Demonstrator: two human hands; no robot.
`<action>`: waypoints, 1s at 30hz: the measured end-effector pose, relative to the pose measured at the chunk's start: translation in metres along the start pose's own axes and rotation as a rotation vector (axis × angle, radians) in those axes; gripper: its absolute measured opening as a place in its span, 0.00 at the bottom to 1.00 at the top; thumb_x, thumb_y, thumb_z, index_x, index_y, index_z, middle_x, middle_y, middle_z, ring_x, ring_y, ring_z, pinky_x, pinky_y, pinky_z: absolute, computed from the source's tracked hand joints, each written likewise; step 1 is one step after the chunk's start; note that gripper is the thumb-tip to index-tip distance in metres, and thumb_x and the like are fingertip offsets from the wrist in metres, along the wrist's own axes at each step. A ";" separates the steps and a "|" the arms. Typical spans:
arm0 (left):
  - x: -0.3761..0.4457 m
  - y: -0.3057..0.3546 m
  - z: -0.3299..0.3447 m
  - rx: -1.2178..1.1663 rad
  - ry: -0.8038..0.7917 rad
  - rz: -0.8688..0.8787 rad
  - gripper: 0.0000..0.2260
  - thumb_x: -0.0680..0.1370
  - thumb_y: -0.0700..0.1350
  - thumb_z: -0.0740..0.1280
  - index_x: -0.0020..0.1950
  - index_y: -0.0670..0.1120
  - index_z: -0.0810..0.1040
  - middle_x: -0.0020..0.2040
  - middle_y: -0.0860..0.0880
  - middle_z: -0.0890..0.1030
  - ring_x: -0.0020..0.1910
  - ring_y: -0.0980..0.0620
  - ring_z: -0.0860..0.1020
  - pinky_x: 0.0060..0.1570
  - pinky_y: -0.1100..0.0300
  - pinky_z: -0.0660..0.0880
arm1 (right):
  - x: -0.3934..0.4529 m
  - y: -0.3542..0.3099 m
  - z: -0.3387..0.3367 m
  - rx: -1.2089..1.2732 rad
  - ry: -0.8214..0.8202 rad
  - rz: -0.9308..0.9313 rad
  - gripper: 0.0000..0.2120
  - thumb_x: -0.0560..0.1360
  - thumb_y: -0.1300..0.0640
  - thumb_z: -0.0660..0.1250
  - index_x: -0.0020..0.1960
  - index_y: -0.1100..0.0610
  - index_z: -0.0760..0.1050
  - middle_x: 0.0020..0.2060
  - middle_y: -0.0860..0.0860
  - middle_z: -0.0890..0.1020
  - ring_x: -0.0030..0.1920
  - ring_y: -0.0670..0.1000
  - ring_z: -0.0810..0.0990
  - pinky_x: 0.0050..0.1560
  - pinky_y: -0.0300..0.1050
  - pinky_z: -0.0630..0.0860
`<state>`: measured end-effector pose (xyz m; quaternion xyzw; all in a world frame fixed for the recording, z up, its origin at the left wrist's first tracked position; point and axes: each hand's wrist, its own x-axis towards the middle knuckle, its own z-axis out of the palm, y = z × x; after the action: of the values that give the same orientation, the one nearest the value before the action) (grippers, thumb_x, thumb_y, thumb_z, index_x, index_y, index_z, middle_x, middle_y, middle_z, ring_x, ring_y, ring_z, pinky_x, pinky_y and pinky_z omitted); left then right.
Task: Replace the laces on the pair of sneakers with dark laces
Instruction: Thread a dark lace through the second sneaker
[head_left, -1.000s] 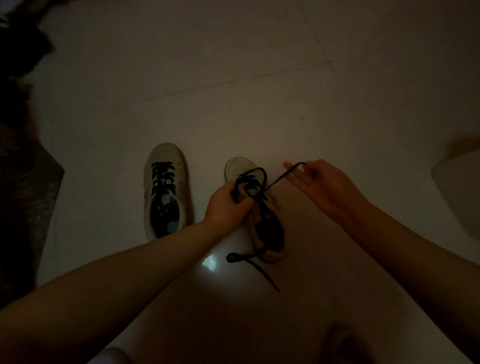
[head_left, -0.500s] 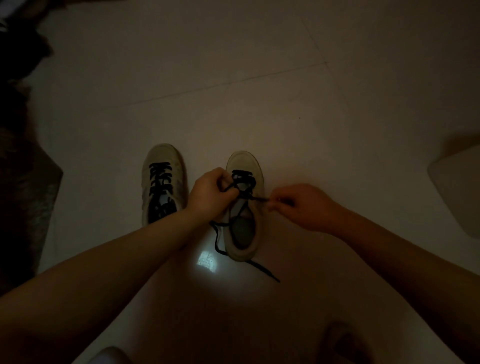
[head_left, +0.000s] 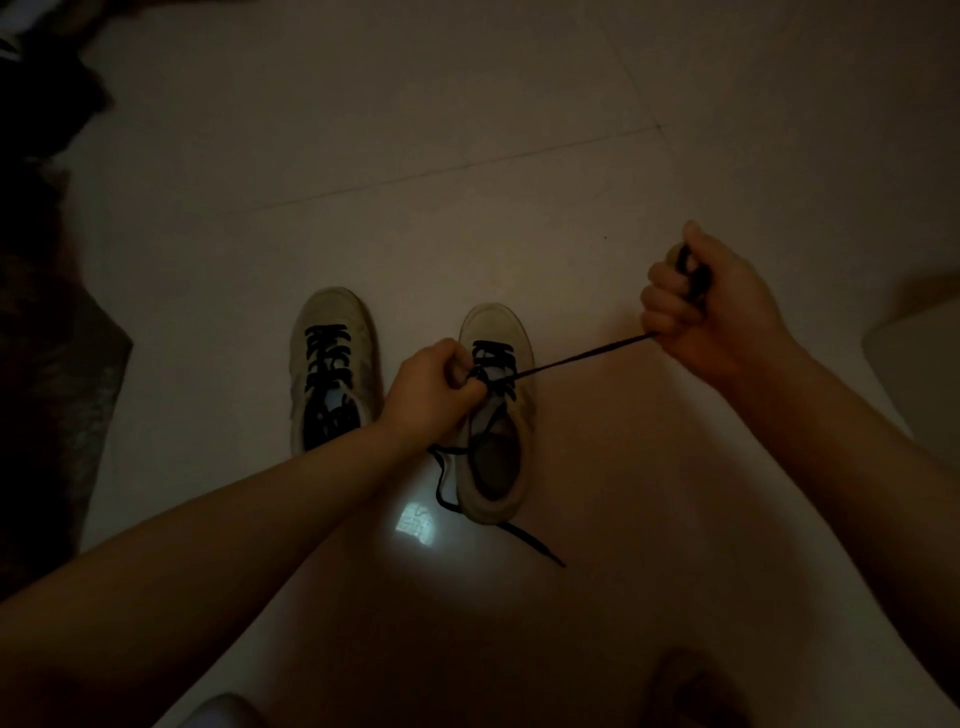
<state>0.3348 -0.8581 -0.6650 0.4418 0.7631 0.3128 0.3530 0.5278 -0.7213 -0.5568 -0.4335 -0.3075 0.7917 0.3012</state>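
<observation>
Two pale sneakers stand side by side on the dim tiled floor. The left sneaker is fully laced in dark lace. The right sneaker has dark lace through its upper eyelets only. My left hand grips the lace crossing at that shoe's tongue. My right hand is a fist around the dark lace, which runs taut from the shoe up to the right. The lace's other end trails loose on the floor behind the heel.
Dark cloth or clutter lies along the left edge. A pale object sits at the right edge. A bright reflection shows on the floor near the shoe's heel. Something rounded sits at the bottom.
My right hand has moved from beside the right sneaker up and to the right, drawing the lace out taut. My left hand has stayed at the shoe's tongue.
</observation>
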 end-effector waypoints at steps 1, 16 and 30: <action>0.000 0.000 0.000 0.001 0.000 0.007 0.07 0.72 0.40 0.70 0.48 0.43 0.76 0.35 0.52 0.75 0.30 0.61 0.71 0.31 0.74 0.67 | 0.000 -0.002 0.000 -0.153 0.033 -0.032 0.21 0.80 0.50 0.55 0.29 0.53 0.63 0.20 0.46 0.62 0.19 0.43 0.57 0.22 0.35 0.54; -0.004 0.001 0.006 0.106 -0.003 0.115 0.06 0.74 0.40 0.68 0.51 0.44 0.76 0.39 0.49 0.76 0.35 0.56 0.73 0.32 0.70 0.65 | -0.013 0.012 0.003 -1.651 -0.848 0.266 0.10 0.75 0.44 0.64 0.38 0.41 0.82 0.39 0.48 0.83 0.37 0.55 0.78 0.43 0.47 0.75; -0.016 0.003 -0.004 0.480 0.251 0.481 0.12 0.76 0.51 0.61 0.41 0.45 0.78 0.36 0.48 0.76 0.39 0.50 0.74 0.31 0.62 0.67 | -0.013 0.005 -0.014 -1.055 -0.357 0.138 0.11 0.73 0.55 0.68 0.55 0.50 0.79 0.36 0.49 0.76 0.35 0.44 0.75 0.38 0.35 0.75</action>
<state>0.3386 -0.8718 -0.6561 0.6372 0.7265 0.2505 0.0589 0.5448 -0.7307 -0.5600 -0.4038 -0.6792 0.6094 -0.0656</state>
